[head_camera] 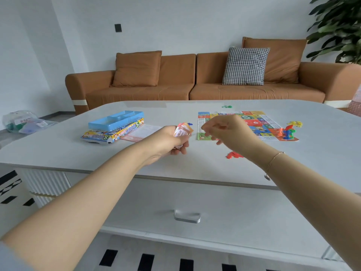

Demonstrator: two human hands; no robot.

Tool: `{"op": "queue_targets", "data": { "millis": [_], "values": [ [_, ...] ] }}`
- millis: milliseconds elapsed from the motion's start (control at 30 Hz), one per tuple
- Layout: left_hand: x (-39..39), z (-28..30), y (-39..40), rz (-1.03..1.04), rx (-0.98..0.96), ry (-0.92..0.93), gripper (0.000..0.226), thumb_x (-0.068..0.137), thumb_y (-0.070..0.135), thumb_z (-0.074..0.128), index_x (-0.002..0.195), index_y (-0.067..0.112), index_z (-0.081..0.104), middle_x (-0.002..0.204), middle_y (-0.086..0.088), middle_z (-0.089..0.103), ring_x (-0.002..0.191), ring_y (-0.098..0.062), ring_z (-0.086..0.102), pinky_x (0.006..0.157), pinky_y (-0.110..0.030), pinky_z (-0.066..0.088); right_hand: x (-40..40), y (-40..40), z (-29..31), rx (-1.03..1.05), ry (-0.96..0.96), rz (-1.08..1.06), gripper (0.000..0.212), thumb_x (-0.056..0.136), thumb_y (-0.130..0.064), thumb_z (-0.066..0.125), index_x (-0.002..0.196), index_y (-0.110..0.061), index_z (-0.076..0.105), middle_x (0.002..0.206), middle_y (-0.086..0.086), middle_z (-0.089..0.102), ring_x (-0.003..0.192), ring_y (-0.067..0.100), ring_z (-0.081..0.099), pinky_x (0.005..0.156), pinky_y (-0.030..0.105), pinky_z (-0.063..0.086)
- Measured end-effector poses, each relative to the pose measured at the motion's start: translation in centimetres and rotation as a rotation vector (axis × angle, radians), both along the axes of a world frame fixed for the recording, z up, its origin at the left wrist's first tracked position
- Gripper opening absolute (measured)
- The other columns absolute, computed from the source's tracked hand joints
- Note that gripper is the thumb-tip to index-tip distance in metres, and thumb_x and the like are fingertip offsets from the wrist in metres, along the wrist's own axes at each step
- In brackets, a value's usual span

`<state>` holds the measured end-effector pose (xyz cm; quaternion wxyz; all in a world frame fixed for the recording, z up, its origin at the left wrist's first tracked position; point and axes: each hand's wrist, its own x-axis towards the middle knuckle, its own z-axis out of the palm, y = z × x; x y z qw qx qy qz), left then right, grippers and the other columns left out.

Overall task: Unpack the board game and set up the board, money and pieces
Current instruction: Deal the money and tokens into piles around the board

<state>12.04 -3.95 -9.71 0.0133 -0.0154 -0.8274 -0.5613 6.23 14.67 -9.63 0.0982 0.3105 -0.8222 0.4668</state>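
The colourful game board (254, 124) lies flat on the white table (58, 151), right of centre. Several plastic figures (287, 133) stand on its near right corner. My left hand (172, 140) grips a small stack of cards (182, 130) just left of the board. Over the board's near left corner hovers my right hand (224, 130), fingers curled; whether it pinches anything is unclear. Red pieces (234, 155) lie on the table under my right wrist. Yellow pieces (296, 123) lie right of the board, green pieces (227, 106) beyond it.
The game box (109, 133) lies at the left with a blue plastic tray (116, 120) on top and a paper sheet (140, 133) beside it. A brown sofa (175, 81) stands behind the table. A plastic bag (21, 122) sits on the floor, left.
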Motion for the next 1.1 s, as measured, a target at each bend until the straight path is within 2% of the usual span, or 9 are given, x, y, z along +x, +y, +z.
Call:
{"op": "queue_targets", "data": {
  "millis": [133,267,433,567,733,833,900,1000,1100],
  "values": [
    [-1.0,-0.7,2.6,-0.096,0.192,-0.121,0.008,0.099,0.009,0.045,0.100,0.010,0.053,0.074,-0.001,0.052,0.058,-0.009,0.049,0.051,-0.018,0.040,-0.5,1.4,-0.5,-0.047,0.019,-0.006,0.025,0.090,-0.034,0.062,0.082,-0.012,0.071,0.077,0.005,0.069,0.073,0.025,0.065,0.060,0.033,0.057],
    [-2.0,-0.3,3.8,-0.166,0.209,-0.160,0.011,0.098,0.004,0.044,0.096,0.006,0.055,0.076,-0.004,0.054,0.061,-0.011,0.049,0.050,-0.016,0.042,-1.3,2.2,-0.4,-0.075,-0.004,0.023,0.032,0.085,-0.041,0.066,0.079,-0.010,0.070,0.072,0.010,0.066,0.064,0.020,0.058,0.058,0.036,0.054],
    [-3.9,-0.2,4.6,-0.179,0.154,-0.169,0.011,0.094,0.006,0.053,0.084,0.008,0.058,0.073,-0.004,0.060,0.057,-0.007,0.052,0.050,-0.014,0.044,-3.1,2.8,-0.3,-0.018,0.001,0.019,0.030,0.079,-0.039,0.072,0.074,-0.010,0.070,0.068,0.003,0.066,0.060,0.016,0.052,0.058,0.037,0.049],
    [-5.5,-1.0,5.5,-0.183,0.163,-0.154,0.005,0.090,0.007,0.059,0.087,0.009,0.063,0.079,-0.004,0.068,0.056,-0.004,0.055,0.055,-0.013,0.048,-4.6,3.4,-0.5,-0.005,0.010,0.032,0.017,0.078,-0.023,0.077,0.072,-0.009,0.070,0.065,0.003,0.067,0.054,0.007,0.054,0.055,0.020,0.046],
    [-7.9,-1.1,5.8,-0.214,0.275,-0.175,0.016,0.096,0.015,0.051,0.101,0.007,0.063,0.081,-0.006,0.073,0.061,-0.006,0.062,0.059,-0.015,0.052,-6.9,4.0,-0.4,0.050,0.067,0.011,0.010,0.081,-0.014,0.073,0.078,-0.006,0.071,0.065,0.004,0.067,0.056,0.006,0.056,0.060,0.024,0.048],
    [-9.2,-0.4,5.6,-0.232,0.274,-0.139,0.015,0.098,0.011,0.047,0.100,0.006,0.061,0.079,-0.005,0.071,0.059,-0.005,0.063,0.056,-0.014,0.051,-7.9,3.8,-0.2,0.034,0.089,-0.006,0.008,0.084,-0.015,0.069,0.081,-0.008,0.071,0.063,-0.002,0.065,0.054,0.002,0.055,0.060,0.018,0.047],
    [-10.1,-0.2,5.6,-0.209,0.278,-0.096,0.012,0.096,0.007,0.049,0.096,0.008,0.061,0.076,-0.004,0.069,0.055,-0.003,0.061,0.053,-0.013,0.050,-8.7,4.0,-0.2,-0.001,0.109,-0.080,0.014,0.089,-0.017,0.064,0.082,-0.007,0.071,0.063,-0.002,0.065,0.055,0.005,0.056,0.064,0.024,0.050],
    [-11.9,0.0,5.7,-0.178,0.245,-0.028,0.012,0.094,0.004,0.051,0.089,0.007,0.061,0.077,-0.007,0.067,0.051,-0.003,0.059,0.050,-0.013,0.049,-10.0,4.6,-0.1,-0.096,0.014,-0.138,0.024,0.091,-0.022,0.061,0.080,-0.004,0.072,0.067,0.002,0.067,0.056,0.010,0.058,0.068,0.033,0.054],
    [-13.7,0.3,5.8,-0.163,0.220,0.011,0.010,0.093,0.003,0.054,0.091,0.006,0.062,0.080,-0.009,0.067,0.055,-0.006,0.062,0.053,-0.014,0.051,-10.9,5.0,0.1,-0.118,-0.094,-0.144,0.022,0.082,-0.030,0.071,0.077,-0.009,0.073,0.069,0.008,0.068,0.056,0.011,0.058,0.063,0.026,0.053]
  ]
}}
